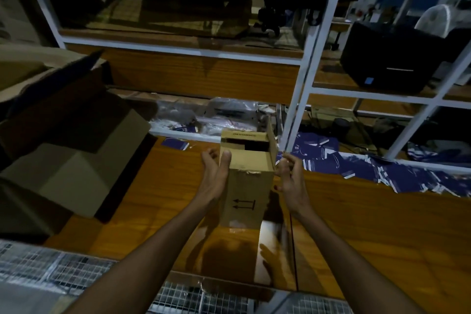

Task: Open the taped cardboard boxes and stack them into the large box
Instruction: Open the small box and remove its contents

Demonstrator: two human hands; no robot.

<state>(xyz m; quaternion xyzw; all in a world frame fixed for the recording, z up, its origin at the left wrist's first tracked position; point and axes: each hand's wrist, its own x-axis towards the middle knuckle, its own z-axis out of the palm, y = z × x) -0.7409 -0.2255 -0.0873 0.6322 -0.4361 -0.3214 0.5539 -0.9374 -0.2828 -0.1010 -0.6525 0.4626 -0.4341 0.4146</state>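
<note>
Cardboard carton (248,186) stands upright between both hands over the wooden table (356,224), top flaps open. Left hand (215,176) grips its left edge; right hand (289,178) pinches something small beside it. Large box (63,160) lies leftward, nearer the left hand.

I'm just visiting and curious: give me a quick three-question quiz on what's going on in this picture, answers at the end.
1. True or false: the top of the small cardboard box is already open.
2. Which hand has its thumb on the box's front face? A) left hand B) right hand
3. On which side of the picture does the large box sit?

Key: 1. True; its flaps stand up and the inside looks dark. 2. A; the right hand is at the box's right edge. 3. The left side, lying open on the wooden table.
</note>
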